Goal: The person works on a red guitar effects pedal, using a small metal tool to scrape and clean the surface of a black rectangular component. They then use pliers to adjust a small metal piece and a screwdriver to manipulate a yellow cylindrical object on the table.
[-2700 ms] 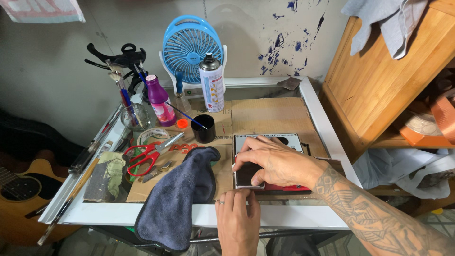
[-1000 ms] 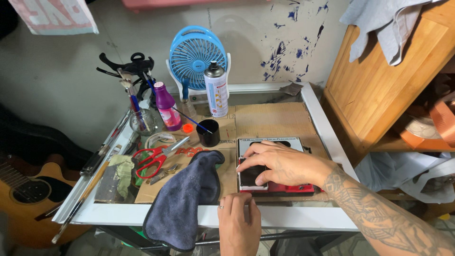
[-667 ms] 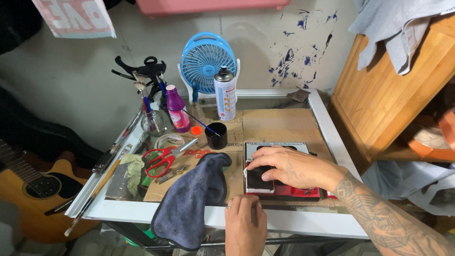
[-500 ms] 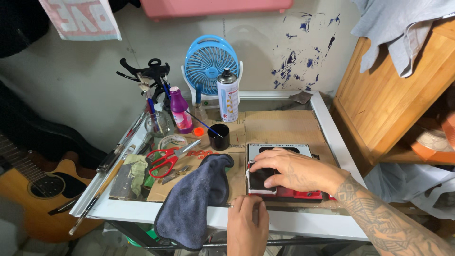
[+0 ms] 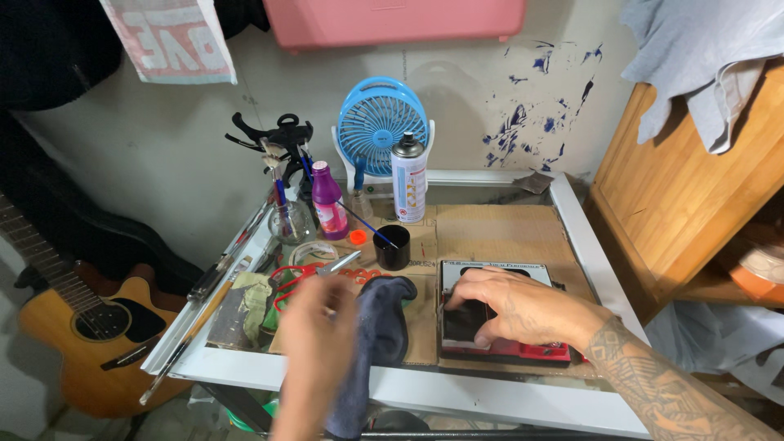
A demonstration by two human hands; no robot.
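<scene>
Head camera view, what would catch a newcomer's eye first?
The right hand presses a flat red-edged case on the cardboard-covered table. The blurred left hand hovers by a dark blue cloth hanging over the front edge. A blue fan stands against the wall.

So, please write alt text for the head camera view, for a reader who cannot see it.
A right hand presses on a flat red-edged case on a cluttered table, while the blurred left hand hovers beside a dark cloth. Behind stand a blue fan, spray can and black cup.
</scene>
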